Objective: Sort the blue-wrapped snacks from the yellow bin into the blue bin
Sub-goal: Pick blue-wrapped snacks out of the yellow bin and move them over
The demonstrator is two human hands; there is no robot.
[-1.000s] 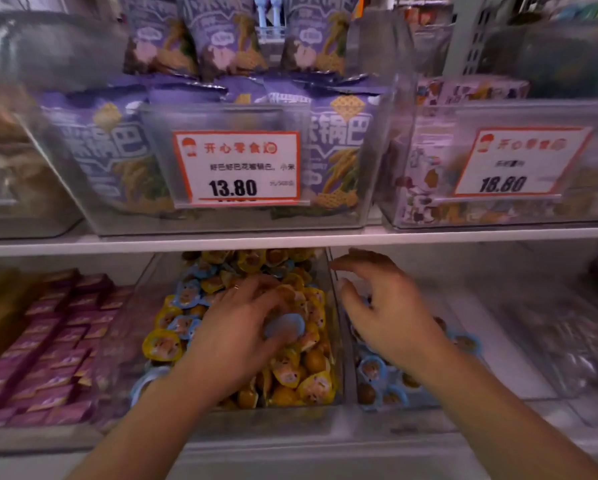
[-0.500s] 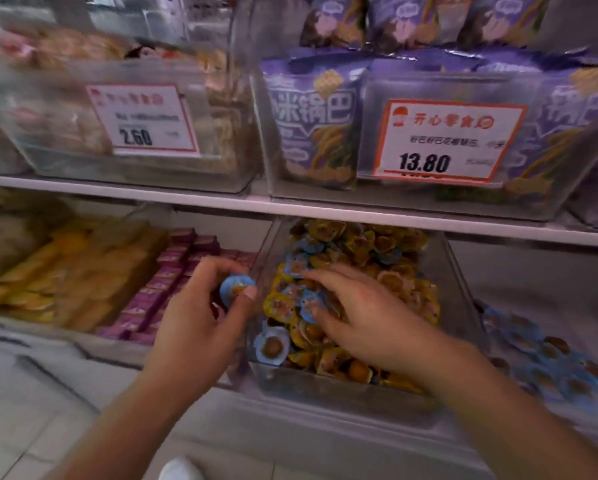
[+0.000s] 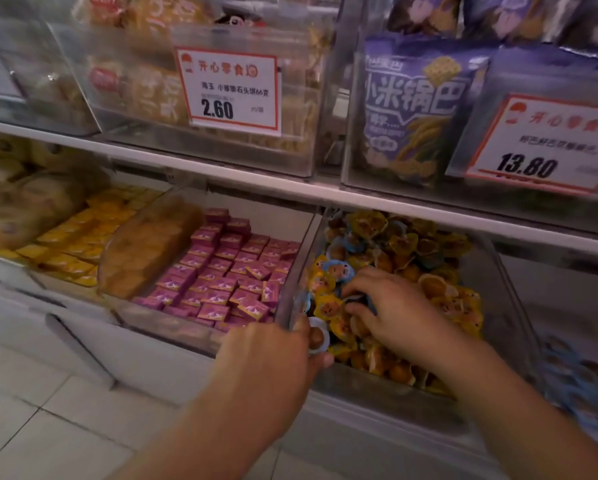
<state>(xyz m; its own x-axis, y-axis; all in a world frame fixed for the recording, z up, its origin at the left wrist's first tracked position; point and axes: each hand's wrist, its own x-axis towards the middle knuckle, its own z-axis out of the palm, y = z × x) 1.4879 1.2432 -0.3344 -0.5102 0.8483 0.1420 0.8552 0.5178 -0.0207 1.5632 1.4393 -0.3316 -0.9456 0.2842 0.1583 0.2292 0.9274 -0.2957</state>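
1. Down at front-left corner of yellow bin: left hand pinching one blue-wrapped snack between thumb & fingers, right at bin's front wall. Grip closed on it.
2. Near bin's left side, mid-pile: right hand, fingers curled into mixed snacks, closing on a blue-rimmed piece. Looks pinched, not yet lifted.
3. More blue wrappers showing w/ yellow ones at bin's left edge, so sorting prob. far from done.
4. Risk: left-hand snack held by its edge only; could slip & drop to floor past bin's front lip.
5. Risk: right-hand fingers digging in loose pile, so could drag a yellow one along or knock pieces over the wall into pink-box bin next door.
6. Risk: blue bin sits at far right, past the yellow bin; carrying across w/ both hands full could spill.
7. Hard to see: blue bin cut off at frame's right edge, contents blurred. Right fingertips buried, so exact hold unclear. Left palm side hidden behind back of hand.
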